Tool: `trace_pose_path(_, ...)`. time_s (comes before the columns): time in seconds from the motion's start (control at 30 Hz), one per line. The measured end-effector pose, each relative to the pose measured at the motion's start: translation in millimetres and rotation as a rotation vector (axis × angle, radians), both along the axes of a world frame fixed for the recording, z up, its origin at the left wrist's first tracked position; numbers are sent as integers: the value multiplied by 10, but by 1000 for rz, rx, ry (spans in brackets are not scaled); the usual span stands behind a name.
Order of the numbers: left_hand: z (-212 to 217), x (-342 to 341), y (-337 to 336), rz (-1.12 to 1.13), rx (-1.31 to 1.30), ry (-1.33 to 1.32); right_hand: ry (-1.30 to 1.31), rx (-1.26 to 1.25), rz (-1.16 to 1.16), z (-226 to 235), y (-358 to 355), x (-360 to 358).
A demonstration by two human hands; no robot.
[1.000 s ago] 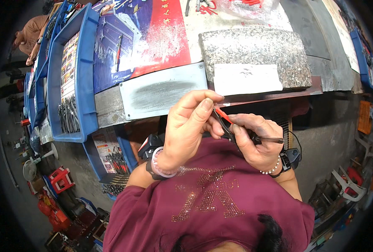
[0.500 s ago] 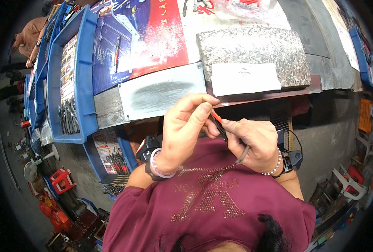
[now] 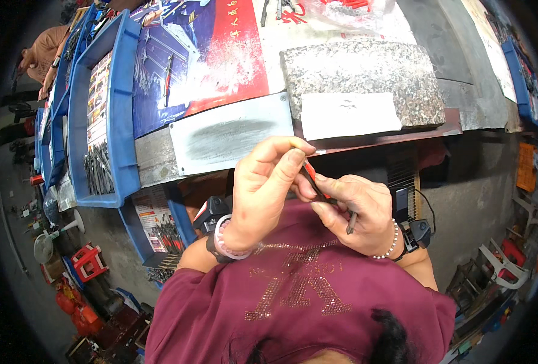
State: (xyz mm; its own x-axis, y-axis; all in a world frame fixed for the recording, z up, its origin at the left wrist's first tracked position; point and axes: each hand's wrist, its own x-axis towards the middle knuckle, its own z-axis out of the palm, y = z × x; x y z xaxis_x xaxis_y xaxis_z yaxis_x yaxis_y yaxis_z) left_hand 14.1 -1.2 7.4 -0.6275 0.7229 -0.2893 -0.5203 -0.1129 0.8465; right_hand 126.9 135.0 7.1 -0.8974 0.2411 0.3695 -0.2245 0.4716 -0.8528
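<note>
My left hand (image 3: 263, 194) is closed, its thumb and fingertips pinching the upper end of a slim red-and-black tool (image 3: 310, 174). The tool slants down to the right, toward my right hand (image 3: 363, 209). My right hand is closed too, with its thumb against the tool's lower part. Out of the right fist pokes the end of a dark grey rod (image 3: 352, 223); the rest of it is hidden by the fingers. Both hands are in front of my chest, just off the near edge of the bench. The exact kind of the tool is too small to tell.
A speckled stone block (image 3: 366, 73) with a white paper (image 3: 350, 115) stands on the bench, beside a smudged pale plate (image 3: 232, 130). A blue bin (image 3: 129, 103) of dark slim tools (image 3: 99, 170) is at left, a lower blue bin (image 3: 193, 227) beneath. A co-worker (image 3: 44, 54) is far left.
My right fingers have shifted around the tool, and the rod's end has swung to point more straight down. My left hand keeps its pinch, almost still.
</note>
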Motion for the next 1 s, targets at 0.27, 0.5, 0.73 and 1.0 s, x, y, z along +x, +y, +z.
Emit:
trace_pose_path(0.27, 80, -218, 118, -337, -166, 528, -13, 559, 111, 297, 586, -6)
trace_pose_path(0.5, -157, -243, 445, 63, -216, 1142, 208, 185, -398, 361, 918, -58)
trace_pose_path(0.73, -427, -309, 492, 127, -250, 1430, -48, -27, -335, 623, 681, -36)
trace_pose_path(1.0, -375, -369, 379, 100, -303, 1424, -214, 164, -17, 207, 735, -391)
